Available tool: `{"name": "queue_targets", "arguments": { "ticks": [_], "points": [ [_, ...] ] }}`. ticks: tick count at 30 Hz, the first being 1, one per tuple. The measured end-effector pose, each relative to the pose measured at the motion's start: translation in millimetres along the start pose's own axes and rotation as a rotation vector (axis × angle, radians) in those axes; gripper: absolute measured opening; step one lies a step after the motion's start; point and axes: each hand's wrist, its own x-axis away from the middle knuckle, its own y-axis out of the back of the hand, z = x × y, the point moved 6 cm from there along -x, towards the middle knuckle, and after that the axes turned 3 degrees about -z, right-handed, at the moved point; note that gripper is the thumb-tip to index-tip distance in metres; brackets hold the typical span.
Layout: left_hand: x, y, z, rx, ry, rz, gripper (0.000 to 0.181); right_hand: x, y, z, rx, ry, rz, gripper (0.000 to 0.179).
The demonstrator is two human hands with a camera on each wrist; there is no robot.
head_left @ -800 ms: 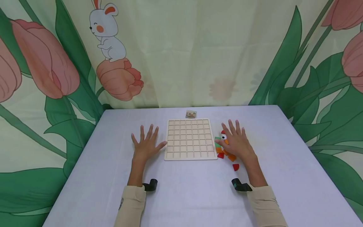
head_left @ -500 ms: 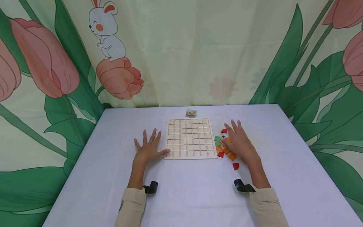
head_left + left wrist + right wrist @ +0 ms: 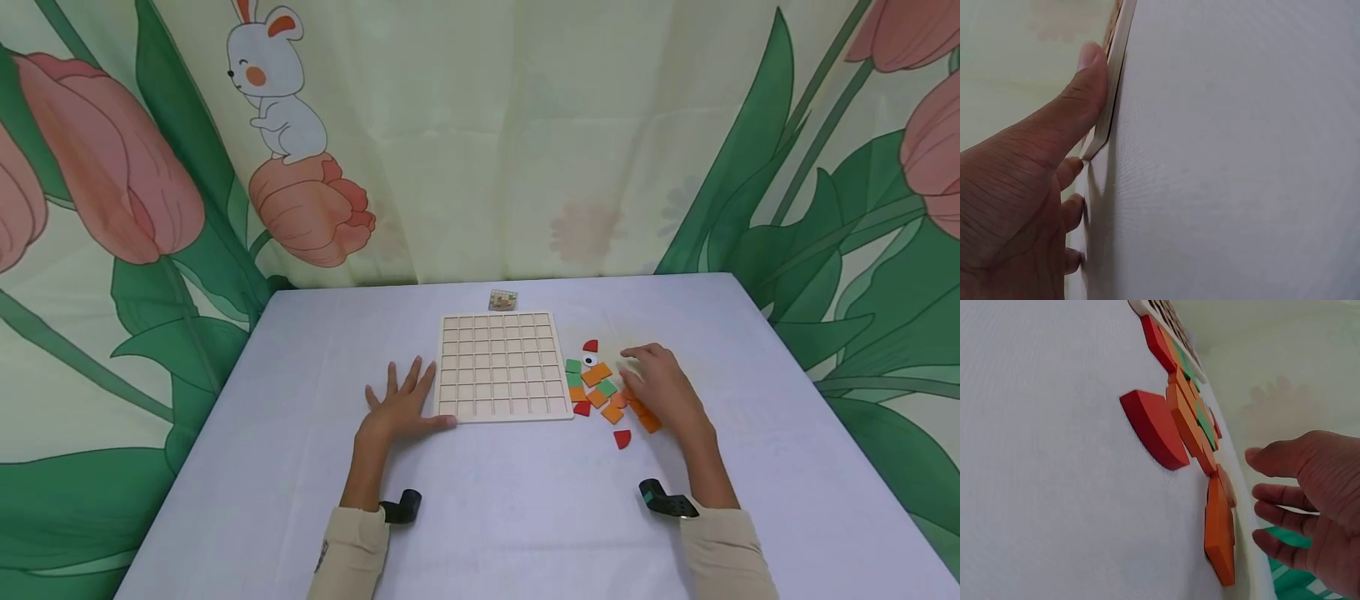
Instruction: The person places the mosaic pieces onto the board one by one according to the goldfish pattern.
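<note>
A pale wooden grid board [image 3: 504,367] lies flat on the table. My left hand [image 3: 401,414] has its fingers spread at the board's left side; its thumb touches the near left corner, and the left wrist view shows that thumb on the board's edge [image 3: 1114,87]. Beside the right edge lie loose flat blocks: orange ones [image 3: 597,374], green ones [image 3: 573,366], red rounded ones and a white one with an eye [image 3: 590,361]. Over the rightmost orange blocks [image 3: 649,422] hovers my right hand [image 3: 663,387], fingers loosely bent. The right wrist view shows nothing between its thumb and fingers.
A small patterned card-like piece [image 3: 502,300] lies behind the board. One red rounded block [image 3: 622,438] sits nearest the front of the scattered blocks. A white cloth covers the table [image 3: 510,517], and a printed curtain [image 3: 465,150] hangs behind it.
My right hand has drawn back to the right and its spread fingers have bent, uncovering more blocks. The left hand has slid toward the front, its thumb now at the board's near corner.
</note>
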Motion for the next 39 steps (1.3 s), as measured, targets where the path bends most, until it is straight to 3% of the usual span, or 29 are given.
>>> {"name": "queue_targets", "arguments": {
  "ticks": [12, 30, 39],
  "points": [
    [-0.2, -1.6, 0.0, 0.000, 0.014, -0.001, 0.104, 3.5, -4, -24, -0.096, -0.023, 0.120, 0.037],
    [-4.1, -4.2, 2.6, -0.021, -0.004, -0.016, 0.102, -4.5, -4, -19, -0.075, -0.016, 0.087, 0.030],
    [-2.0, -3.0, 0.8, -0.010, 0.009, -0.008, 0.102, -4.6, -6, -22, -0.098, -0.078, 0.099, 0.033]
  ]
}}
